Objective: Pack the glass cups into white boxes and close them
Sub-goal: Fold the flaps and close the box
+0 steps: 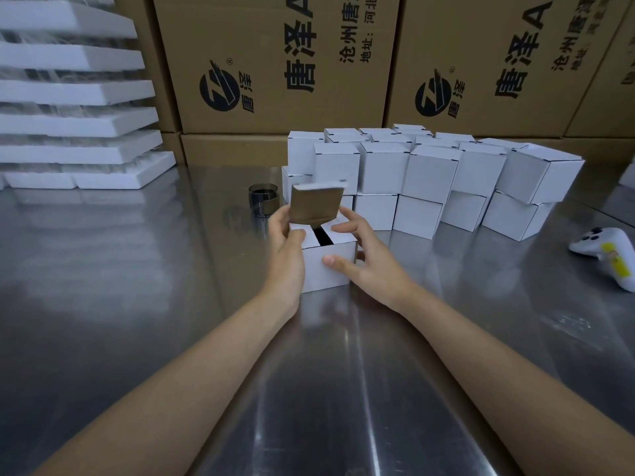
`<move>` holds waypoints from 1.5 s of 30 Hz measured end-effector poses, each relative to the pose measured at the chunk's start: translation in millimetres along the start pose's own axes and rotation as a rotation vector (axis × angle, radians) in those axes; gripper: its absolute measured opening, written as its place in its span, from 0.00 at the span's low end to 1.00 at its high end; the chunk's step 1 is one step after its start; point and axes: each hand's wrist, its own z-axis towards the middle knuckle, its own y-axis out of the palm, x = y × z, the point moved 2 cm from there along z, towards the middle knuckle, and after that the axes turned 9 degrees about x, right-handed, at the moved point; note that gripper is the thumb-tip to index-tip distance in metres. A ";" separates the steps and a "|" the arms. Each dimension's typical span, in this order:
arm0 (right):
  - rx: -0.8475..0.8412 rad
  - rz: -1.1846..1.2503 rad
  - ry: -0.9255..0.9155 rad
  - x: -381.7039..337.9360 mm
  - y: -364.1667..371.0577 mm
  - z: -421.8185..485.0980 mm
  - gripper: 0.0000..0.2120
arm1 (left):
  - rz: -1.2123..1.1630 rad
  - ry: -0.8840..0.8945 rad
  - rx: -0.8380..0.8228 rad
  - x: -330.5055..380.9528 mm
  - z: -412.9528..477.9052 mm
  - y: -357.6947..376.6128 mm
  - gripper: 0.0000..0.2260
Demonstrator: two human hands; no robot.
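A small white box (328, 266) stands on the steel table (137, 269) in front of me. Its two side flaps are folded in, with a dark gap between them, and its brown-lined lid (316, 204) stands up at the back. My left hand (285, 238) holds the box's left side, thumb on the left flap. My right hand (364, 255) grips the right side, thumb on the front face and a finger on the right flap. A dark glass cup (263, 201) stands just behind and to the left of the box.
Several closed white boxes (429, 176) are stacked behind in two layers. Large brown cartons (275, 63) form a wall at the back. White foam trays (75, 118) are piled at the far left. A white controller (608, 252) lies at the right.
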 end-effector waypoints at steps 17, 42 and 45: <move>0.186 0.041 0.029 1.0 3.4 4.7 0.28 | 0.217 0.119 -0.365 -1.0 19.3 -12.8 0.05; 0.184 0.154 0.103 -12.6 10.5 4.4 0.07 | 0.108 -0.018 -0.223 -0.3 9.3 2.6 0.21; 0.169 0.156 0.109 -10.8 11.1 2.5 0.04 | 0.136 0.077 -0.197 -4.4 4.8 1.3 0.15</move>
